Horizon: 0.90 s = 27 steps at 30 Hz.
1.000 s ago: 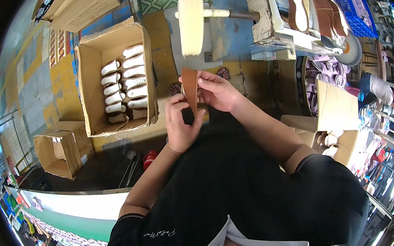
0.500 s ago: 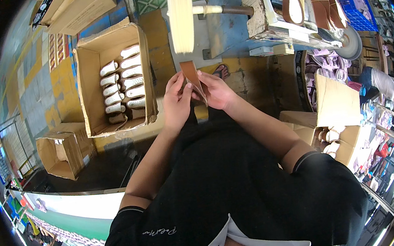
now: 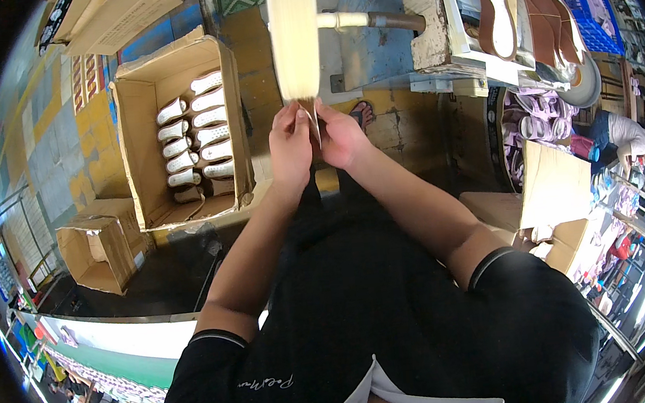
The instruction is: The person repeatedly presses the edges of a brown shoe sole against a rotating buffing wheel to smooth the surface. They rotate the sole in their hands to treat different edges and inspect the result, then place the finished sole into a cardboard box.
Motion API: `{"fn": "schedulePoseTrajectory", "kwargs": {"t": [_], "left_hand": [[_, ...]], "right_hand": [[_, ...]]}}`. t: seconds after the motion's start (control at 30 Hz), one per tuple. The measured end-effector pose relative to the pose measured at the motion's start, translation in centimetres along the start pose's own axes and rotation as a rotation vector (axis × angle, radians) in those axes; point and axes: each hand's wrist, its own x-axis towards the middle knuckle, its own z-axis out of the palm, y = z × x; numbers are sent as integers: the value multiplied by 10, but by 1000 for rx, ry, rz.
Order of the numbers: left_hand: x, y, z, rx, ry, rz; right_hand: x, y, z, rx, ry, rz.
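A thin brown piece that looks like a shoe sole [image 3: 313, 121] is held edge-up between my two hands. My left hand [image 3: 291, 146] is closed on its left side, the thumb lying along it. On the other side my right hand [image 3: 341, 137] grips it with the fingers mostly hidden. Its far end meets the lower edge of a broad cream buffing wheel [image 3: 295, 37], which looks blurred as if spinning. A shaft [image 3: 344, 20] runs from the wheel to the machine on the right.
On the left stands a cardboard box [image 3: 236, 124] holding several white-lined shoes, with a smaller box [image 3: 102, 250] beside it. A bench [image 3: 431, 43] at the right carries brown and white soles. Another open box [image 3: 557, 179] sits lower right, and a person [image 3: 626, 133] is beyond.
Both hands have moved forward and closer together, bringing the brown sole up against the wheel. Before, it was tilted and apart from the wheel.
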Motion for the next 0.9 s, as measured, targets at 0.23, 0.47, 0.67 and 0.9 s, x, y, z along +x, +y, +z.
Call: {"fn": "schedulePoseTrajectory", "kwargs": {"t": [0.23, 0.47, 0.67, 0.9], "left_hand": [[-52, 32, 3, -148, -67, 54], [-55, 49, -4, -255, -133, -12], [-91, 98, -7, -241, -258, 443], [-134, 168, -24, -293, -455, 887]], "right_hand": [[-46, 5, 4, -150, -128, -78], [-48, 0, 1, -183, -164, -97], [-103, -22, 53, -360, -554, -346], [-189, -37, 102, -602, -907, -567]]}}
